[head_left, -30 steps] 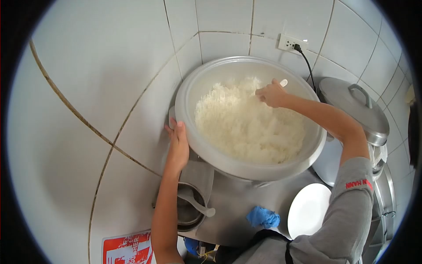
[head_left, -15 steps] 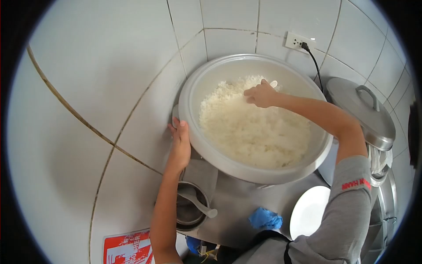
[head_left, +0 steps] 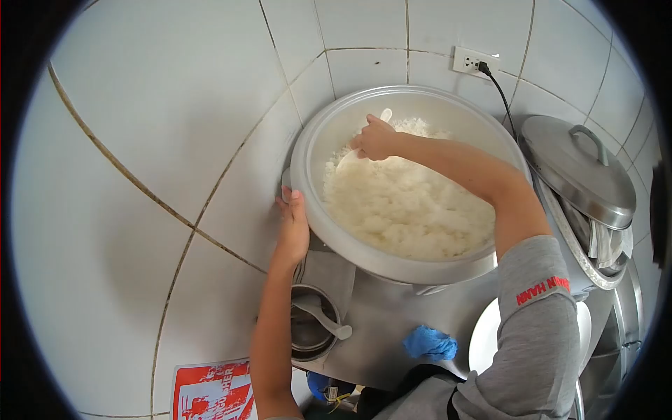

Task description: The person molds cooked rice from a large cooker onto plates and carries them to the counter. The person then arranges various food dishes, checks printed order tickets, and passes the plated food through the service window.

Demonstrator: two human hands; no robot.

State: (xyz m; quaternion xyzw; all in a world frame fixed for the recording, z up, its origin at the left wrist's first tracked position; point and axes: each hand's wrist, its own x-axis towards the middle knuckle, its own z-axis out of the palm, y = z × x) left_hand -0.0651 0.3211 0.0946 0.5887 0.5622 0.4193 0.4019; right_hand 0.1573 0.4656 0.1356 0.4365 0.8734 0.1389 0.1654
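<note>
A large pale pot (head_left: 308, 224), apparently a rice cooker, holds a deep bed of white cooked rice (head_left: 413, 203). My right hand (head_left: 376, 138) is closed around a white rice paddle (head_left: 348, 164); the handle's end sticks out above my fist, and the blade meets the rice at the pot's left side. With my left hand (head_left: 292, 222) I grip the pot's left outer side by its side handle, thumb against the wall and fingers partly hidden behind. Below that hand, a metal container (head_left: 318, 346) has a pale-handled ladle or spoon (head_left: 325, 320) lying in it.
A blue cloth (head_left: 430, 343) and a white plate (head_left: 484, 336) lie on the metal counter (head_left: 385, 315). At right, a lidded metal vessel (head_left: 581, 168) stands close to the pot. A black cord (head_left: 505, 105) runs down from the wall outlet (head_left: 476, 63). Tiled wall borders the left and back.
My right hand has moved left across the rice with the paddle, whose blade now shows. My left hand stays on the pot's side. The view has shifted slightly.
</note>
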